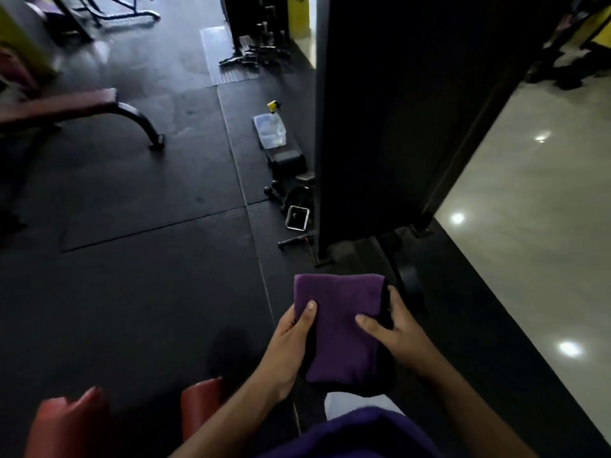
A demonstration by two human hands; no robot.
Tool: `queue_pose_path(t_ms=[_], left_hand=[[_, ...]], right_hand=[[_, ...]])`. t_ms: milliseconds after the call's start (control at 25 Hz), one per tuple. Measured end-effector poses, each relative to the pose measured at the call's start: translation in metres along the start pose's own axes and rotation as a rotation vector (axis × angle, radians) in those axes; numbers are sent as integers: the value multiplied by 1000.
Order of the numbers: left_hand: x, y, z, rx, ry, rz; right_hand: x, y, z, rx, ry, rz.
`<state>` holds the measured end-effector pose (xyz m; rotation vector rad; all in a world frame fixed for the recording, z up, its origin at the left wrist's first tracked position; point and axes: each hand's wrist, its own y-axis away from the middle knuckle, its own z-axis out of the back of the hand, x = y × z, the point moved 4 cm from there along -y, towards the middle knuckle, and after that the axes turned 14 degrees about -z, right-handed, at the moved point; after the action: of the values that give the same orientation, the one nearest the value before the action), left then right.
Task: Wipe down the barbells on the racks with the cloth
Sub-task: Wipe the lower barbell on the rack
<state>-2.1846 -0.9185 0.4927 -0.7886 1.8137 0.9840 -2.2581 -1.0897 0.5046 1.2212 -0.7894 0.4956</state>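
While both hands meet in front of the body, a folded purple cloth (340, 325) is held between them above the black rubber floor mat (139, 285). The left hand (291, 342) grips the cloth's left edge, thumb on top and fingers (305, 355) curled underneath. The right hand (395, 328) holds the right edge, its thumb lying across the top of the fabric and its fingers wrapped round the far side. A darker layer shows along the cloth's right and lower edges.

Just beyond the cloth stands a tall black machine panel (413, 120), with its base on the mat. Beside the foot of that panel lie a clear spray bottle (271, 127) with a yellow nozzle, a chrome cable handle (297, 218) and a short black bar (294, 241). A maroon padded bench (66, 107) stands well apart at the left. Two red roller pads (132, 421) sit at the bottom left, near the left forearm. To the right, a glossy pale tiled floor (535, 193) borders the mat. No barbell can be made out.
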Motion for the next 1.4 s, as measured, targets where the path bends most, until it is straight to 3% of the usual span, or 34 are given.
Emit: queue_pose_path(t_ms=[80,240,400,560,960,1080,1400], left_hand=[[-18,-49,9,-34,-49,-50],[-73,-122,41,-116,-192,-202],[-105,-156,111,-353,-44,-253],[-124,-178,191,-613,25,-222],[-231,-195,413,-892,-29,-423],[-250,-184,465,-996,-81,-508],[-263,-167,631,-1259,-45,-499]], right_hand=[[32,-49,0,34,-44,19],[100,-135,-32,111,-270,-130],[182,-204,-98,244,-153,-91],[236,-252,-190,424,-29,-75],[376,-294,-438,664,166,73],[403,-297,-503,735,167,40],[438,-326,-705,875,324,-76]])
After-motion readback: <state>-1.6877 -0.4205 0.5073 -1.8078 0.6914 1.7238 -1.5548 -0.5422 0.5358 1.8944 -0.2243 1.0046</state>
